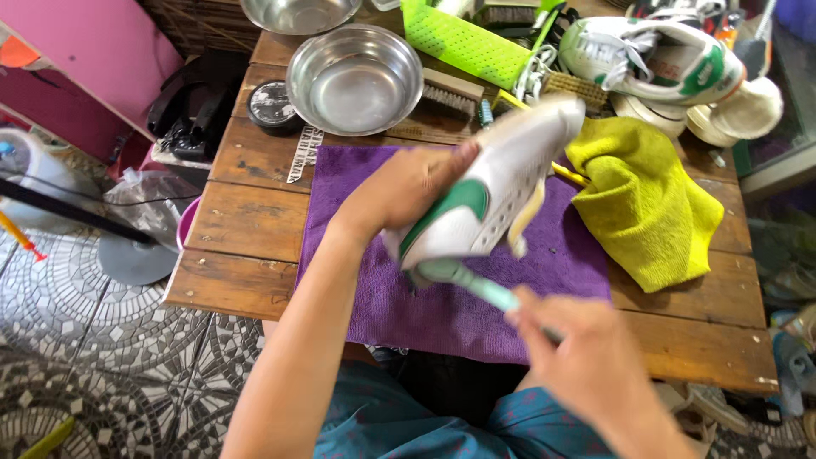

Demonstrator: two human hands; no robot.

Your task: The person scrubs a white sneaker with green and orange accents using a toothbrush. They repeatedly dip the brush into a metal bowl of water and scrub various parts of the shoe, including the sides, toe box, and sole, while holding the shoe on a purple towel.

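White shoe (489, 191) with a green side mark, held up off the desk (246, 225), over the purple cloth (442, 297). Long axis slanting from the heel, low and near the body, to the toe, up and away to the right. Gripped by the left hand (408, 191), closed around its side from the left, thumb over the top. Pale green brush (472, 282) just under the heel end, head touching the shoe or very nearly so; blur hides the exact contact. Handle running down and right into the right hand (578, 353), fingers closed about it. Right hand below and to the right of the shoe, nearer the body; left hand on the shoe itself, so the nearer of the two.

Beyond the hands: yellow cloth (646, 200) crumpled to the right of the shoe, partly over the purple one. Farther off, steel bowl (355, 78) past the left hand, a round dark tin (274, 106) beside it, a wooden brush (449, 92) to its right. Second shoe (654, 59) at the far right, resting on other pale soles. Green mat (463, 42) lying at the far edge.
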